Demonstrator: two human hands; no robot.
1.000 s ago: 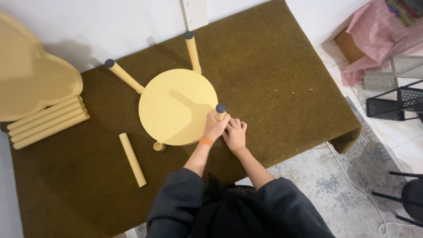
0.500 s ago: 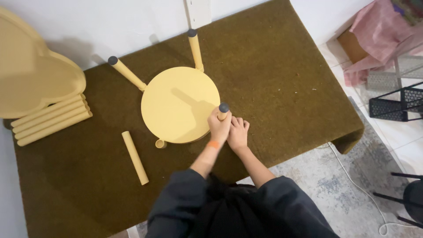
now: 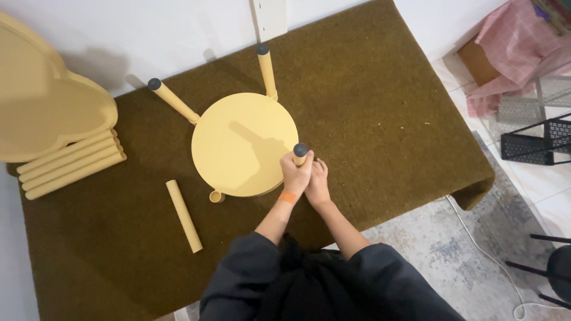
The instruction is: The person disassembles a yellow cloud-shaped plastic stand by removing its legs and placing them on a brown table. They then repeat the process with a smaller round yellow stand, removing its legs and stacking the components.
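Both the left hand [image 3: 295,173] and right hand [image 3: 318,181] clasp the near leg [image 3: 299,156] of the upturned yellow stool [image 3: 244,142]; probably light, rigid wood, best gripped low.

leg [image 3: 299,156] shaft hidden by hands, heart-shaped board [image 3: 41,113] cut off at left edge

Left hand [image 3: 295,173]: fingers curling shut in a fist-like grip, knuckles facing up, an orange band showing at the wrist. Right hand [image 3: 318,180]: pressing against the left hand's side, fingers bending inward. Both forearms are reaching forward and converging, bare from wrist to mid-forearm, dark sleeves bunching at the elbows. Both wrists are holding nearly straight, close together.
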